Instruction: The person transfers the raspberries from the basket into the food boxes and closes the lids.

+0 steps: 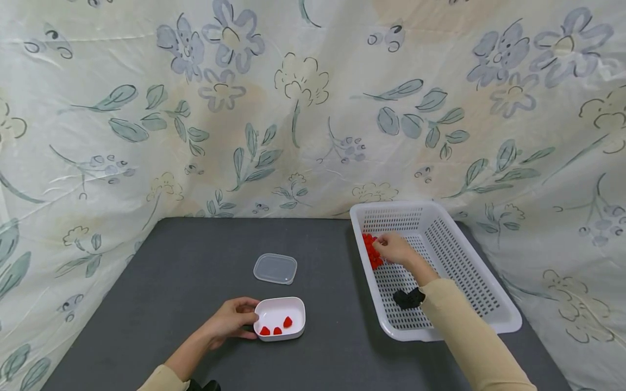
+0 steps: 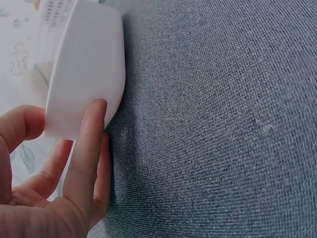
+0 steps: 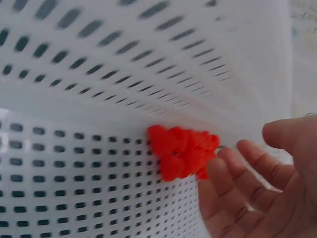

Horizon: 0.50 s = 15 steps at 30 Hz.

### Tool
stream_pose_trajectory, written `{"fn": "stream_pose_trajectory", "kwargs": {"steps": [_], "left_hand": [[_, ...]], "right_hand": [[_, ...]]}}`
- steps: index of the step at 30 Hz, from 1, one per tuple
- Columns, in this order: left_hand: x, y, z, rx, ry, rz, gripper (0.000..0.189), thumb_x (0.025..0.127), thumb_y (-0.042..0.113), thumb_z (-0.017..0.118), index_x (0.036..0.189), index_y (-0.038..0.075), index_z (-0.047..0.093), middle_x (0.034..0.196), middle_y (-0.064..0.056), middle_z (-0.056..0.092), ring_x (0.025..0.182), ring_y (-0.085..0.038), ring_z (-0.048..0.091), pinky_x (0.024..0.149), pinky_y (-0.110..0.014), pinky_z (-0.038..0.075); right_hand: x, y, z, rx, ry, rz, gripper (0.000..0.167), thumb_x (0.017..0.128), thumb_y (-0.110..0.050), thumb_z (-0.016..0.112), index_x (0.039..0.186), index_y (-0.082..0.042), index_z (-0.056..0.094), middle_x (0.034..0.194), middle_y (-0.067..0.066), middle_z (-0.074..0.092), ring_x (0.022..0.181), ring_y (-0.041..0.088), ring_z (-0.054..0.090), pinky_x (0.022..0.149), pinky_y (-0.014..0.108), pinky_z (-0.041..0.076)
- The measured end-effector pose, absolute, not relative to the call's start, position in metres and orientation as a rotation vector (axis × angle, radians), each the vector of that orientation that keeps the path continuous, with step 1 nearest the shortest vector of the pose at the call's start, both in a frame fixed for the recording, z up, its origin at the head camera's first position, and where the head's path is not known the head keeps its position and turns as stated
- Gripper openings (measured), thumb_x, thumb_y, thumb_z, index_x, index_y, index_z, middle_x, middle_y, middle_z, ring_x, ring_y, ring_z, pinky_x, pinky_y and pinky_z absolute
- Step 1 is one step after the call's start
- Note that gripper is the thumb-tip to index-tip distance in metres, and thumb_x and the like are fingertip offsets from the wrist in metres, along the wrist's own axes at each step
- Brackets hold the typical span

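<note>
A small white plastic box [image 1: 280, 319] stands on the dark table with three small red pieces [image 1: 287, 322] inside it. My left hand [image 1: 235, 321] holds the box by its left end; in the left wrist view the fingers [image 2: 89, 144] lie against its outer wall. My right hand [image 1: 393, 248] reaches into the white perforated basket [image 1: 489, 282], by a heap of red pieces [image 1: 370, 252] against the left wall. In the right wrist view that heap [image 3: 181, 151] lies just beyond the fingertips [image 3: 218, 173], the thumb held apart and nothing visible between.
A clear lid [image 1: 275, 269] lies on the grey tabletop [image 1: 205, 255] behind the box. Something black [image 1: 408, 298] lies in the basket near the right forearm. A flowered cloth [image 1: 313, 108] hangs behind the table and along both sides.
</note>
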State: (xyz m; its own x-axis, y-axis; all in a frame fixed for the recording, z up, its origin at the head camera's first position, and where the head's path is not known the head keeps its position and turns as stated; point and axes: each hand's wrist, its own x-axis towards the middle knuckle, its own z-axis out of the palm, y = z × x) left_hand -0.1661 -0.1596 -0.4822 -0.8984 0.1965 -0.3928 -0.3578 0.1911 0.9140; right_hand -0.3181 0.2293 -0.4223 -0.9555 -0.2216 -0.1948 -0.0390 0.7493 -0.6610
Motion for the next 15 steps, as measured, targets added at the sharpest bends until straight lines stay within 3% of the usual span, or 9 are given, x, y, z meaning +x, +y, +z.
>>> {"fn": "stream_pose_trajectory", "kwargs": {"steps": [6, 15], "left_hand": [[-0.163, -0.163, -0.481, -0.133, 2.043, 1.757, 0.047, 0.083, 0.003, 0.060, 0.124, -0.011, 0.044, 0.102, -0.017, 0.057, 0.083, -0.021, 0.062, 0.066, -0.040, 0.057], [-0.158, -0.169, -0.481, -0.125, 2.046, 1.732, 0.047, 0.083, 0.004, 0.060, 0.124, -0.011, 0.044, 0.103, -0.017, 0.057, 0.083, -0.021, 0.062, 0.067, -0.040, 0.057]], "right_hand": [[-0.309, 0.233, -0.436, -0.022, 2.621, -0.922, 0.026, 0.094, -0.021, 0.046, 0.074, -0.005, 0.052, 0.060, 0.004, 0.048, 0.055, 0.016, 0.045, 0.055, 0.030, 0.050], [-0.293, 0.231, -0.445, 0.106, 2.523, -0.883, 0.029, 0.092, -0.021, 0.046, 0.068, -0.007, 0.052, 0.058, 0.002, 0.044, 0.055, 0.014, 0.044, 0.054, 0.027, 0.050]]}}
